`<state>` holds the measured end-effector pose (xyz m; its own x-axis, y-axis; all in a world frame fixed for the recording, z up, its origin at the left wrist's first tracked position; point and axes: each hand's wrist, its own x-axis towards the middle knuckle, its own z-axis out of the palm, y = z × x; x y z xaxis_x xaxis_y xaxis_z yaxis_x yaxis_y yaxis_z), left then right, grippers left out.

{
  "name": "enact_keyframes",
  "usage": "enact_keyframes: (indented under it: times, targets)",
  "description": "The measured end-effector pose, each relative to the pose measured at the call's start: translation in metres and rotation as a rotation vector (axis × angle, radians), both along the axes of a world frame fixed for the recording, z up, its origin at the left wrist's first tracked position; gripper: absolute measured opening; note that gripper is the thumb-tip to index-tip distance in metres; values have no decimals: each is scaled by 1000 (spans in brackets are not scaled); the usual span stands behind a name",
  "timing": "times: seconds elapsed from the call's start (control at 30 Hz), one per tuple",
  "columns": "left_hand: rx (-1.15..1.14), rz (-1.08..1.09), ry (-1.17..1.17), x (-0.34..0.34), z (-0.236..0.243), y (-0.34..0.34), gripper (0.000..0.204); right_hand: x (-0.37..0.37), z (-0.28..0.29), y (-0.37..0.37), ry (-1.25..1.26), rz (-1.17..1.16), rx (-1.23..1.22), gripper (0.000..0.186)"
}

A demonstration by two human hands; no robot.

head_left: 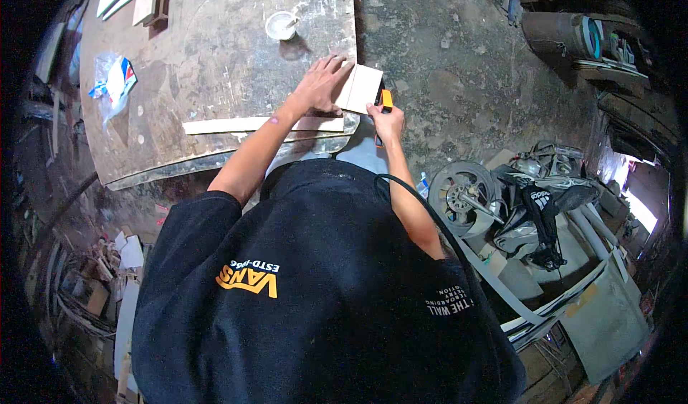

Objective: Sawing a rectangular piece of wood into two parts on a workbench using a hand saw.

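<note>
A pale wooden piece (363, 88), box-like or made of joined boards, sits at the right edge of the worn worktable (215, 53) and juts out past it. My left hand (322, 85) is spread with its palm down over the piece's left part, fingers stretched. On its other side my right hand (388, 123) is closed around a black and yellow-orange hand tool (387, 100), held against or close to the wood's right end. My fingers hide most of the tool, so its exact kind does not show. Beneath my left forearm lies a narrow pale wooden strip (226, 126).
A white cup (280, 26) with a stick in it stands beyond my left hand. A crumpled plastic bag (113, 81) and wood offcuts (145, 6) lie farther left. At right, a motorcycle (466, 196) stands beside boards; a black hose (423, 203) runs past my right arm.
</note>
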<state>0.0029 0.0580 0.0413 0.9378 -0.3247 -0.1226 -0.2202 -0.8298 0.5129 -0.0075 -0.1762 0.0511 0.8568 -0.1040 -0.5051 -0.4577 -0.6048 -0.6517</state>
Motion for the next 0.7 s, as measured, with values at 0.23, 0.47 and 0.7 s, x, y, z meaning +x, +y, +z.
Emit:
enact_keyframes:
  times: [0.23,0.47,0.7]
  targets:
    - [268,434,191,-5,42,-41,126,31,-22,-8,-20,-154,237,24]
    - [115,782,242,-9,5,-54,109,42,-26,-13,-73,49,61,28]
    - [-65,830,437,-23,5,-78,99,59,-47,-26,-9,117,49,20]
